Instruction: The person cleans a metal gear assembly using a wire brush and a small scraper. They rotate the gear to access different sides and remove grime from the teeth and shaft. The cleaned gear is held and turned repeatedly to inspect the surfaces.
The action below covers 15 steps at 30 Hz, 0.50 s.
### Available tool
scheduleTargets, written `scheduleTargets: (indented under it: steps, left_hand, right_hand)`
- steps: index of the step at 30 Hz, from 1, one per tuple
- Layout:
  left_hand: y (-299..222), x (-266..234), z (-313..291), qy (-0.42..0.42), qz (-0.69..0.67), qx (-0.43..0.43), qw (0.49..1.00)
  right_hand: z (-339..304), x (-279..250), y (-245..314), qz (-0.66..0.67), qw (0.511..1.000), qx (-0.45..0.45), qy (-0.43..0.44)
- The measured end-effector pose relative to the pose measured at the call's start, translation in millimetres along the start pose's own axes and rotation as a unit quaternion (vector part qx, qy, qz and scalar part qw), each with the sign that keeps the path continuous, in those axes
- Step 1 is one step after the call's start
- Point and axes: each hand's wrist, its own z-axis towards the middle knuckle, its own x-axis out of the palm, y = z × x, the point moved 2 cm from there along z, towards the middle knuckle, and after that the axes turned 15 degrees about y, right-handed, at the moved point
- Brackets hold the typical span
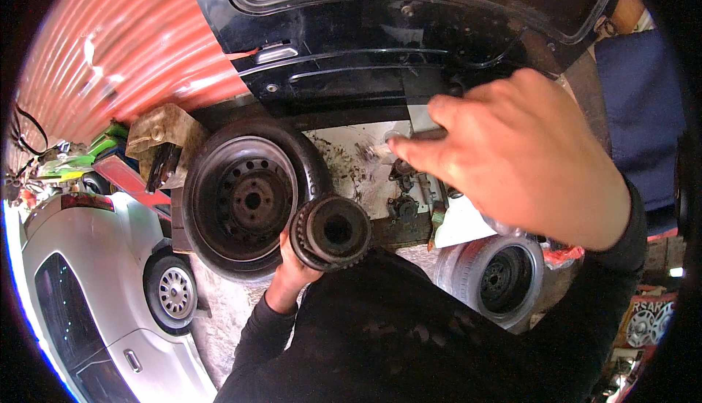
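Note:
My left hand is closed round a dark, greasy cylindrical metal part, held up in front of my body. A toothed ring runs round this part, and its round hollow end faces up. My right hand is raised over the right side of the bench, its fingers curled and the thumb or a finger pointing left. Something dark shows between those fingers, but I cannot make out what it is. Beyond the hands, small dark metal parts lie on the stained white bench top.
A tyre on a black steel wheel sits at the bench's left. Behind stands a black car door panel. Another wheel with tyre is low on the right. A silver car is parked left, below red corrugated sheeting.

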Motion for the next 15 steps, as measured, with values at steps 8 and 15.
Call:
scheduleTargets:
  steps: [8, 15]
  left_hand:
    - [-8.1, 4.4, 9.1, 0.034, 0.025, 0.004, 0.999]
    - [-20.5, -3.4, 11.1, -0.015, 0.016, 0.047, 0.999]
  right_hand:
    - [-17.0, 2.8, 8.5, 0.068, 0.996, -0.028, -0.04]
    - [-11.7, 5.6, 9.6, 0.05, 0.996, -0.067, 0.026]
